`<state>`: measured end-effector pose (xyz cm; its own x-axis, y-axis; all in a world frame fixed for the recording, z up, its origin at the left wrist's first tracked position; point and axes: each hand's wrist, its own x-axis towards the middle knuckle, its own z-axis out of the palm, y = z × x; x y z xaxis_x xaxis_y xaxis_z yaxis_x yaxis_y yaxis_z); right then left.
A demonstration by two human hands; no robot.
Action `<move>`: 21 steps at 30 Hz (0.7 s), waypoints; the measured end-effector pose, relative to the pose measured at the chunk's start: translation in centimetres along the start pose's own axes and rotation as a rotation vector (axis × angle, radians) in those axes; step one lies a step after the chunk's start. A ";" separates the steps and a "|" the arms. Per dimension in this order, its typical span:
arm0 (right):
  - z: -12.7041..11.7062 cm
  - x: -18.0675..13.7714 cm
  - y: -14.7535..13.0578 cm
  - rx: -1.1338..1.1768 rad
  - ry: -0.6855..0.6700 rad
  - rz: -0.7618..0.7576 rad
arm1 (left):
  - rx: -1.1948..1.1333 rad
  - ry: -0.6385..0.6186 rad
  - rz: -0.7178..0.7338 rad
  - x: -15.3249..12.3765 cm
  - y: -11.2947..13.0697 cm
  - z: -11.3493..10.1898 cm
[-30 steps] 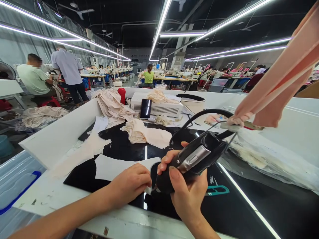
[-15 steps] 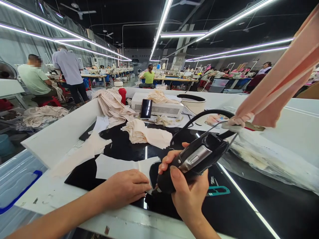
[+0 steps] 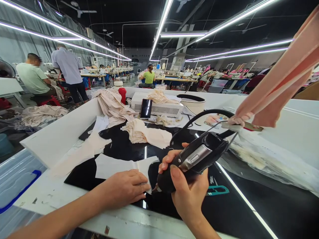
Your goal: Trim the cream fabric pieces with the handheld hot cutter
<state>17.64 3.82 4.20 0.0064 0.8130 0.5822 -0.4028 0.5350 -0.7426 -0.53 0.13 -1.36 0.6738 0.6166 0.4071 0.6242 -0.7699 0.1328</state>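
My right hand (image 3: 187,192) is wrapped round a black hand-held tool (image 3: 191,160) with a silver plate and a black cable (image 3: 199,117). Its tip points down at the edge of a white fabric piece (image 3: 119,166) on the glossy black worktop (image 3: 236,212). My left hand (image 3: 124,190) lies flat on that fabric piece, fingers stretched toward the tool tip, pressing it down. A teal thread snipper (image 3: 217,190) lies just right of my right hand.
Cream fabric pieces (image 3: 144,132) are piled behind. A white machine (image 3: 159,106), a dark phone (image 3: 146,108) and a red bottle (image 3: 122,95) stand at the back. A clear plastic bag (image 3: 269,159) lies right, pink fabric (image 3: 279,83) hangs above. Other people work at distant tables.
My left hand has flattened and slid slightly down on the white fabric piece. The tool and my right hand have barely moved.
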 end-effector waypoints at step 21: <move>0.1 0.0 0.0 -0.006 0.006 -0.004 | 0.029 0.019 -0.012 -0.1 0.2 -0.1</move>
<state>17.55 3.85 4.20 0.0135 0.8121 0.5834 -0.3973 0.5398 -0.7422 -0.52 -0.07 -1.30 0.6586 0.6222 0.4232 0.6434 -0.7573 0.1120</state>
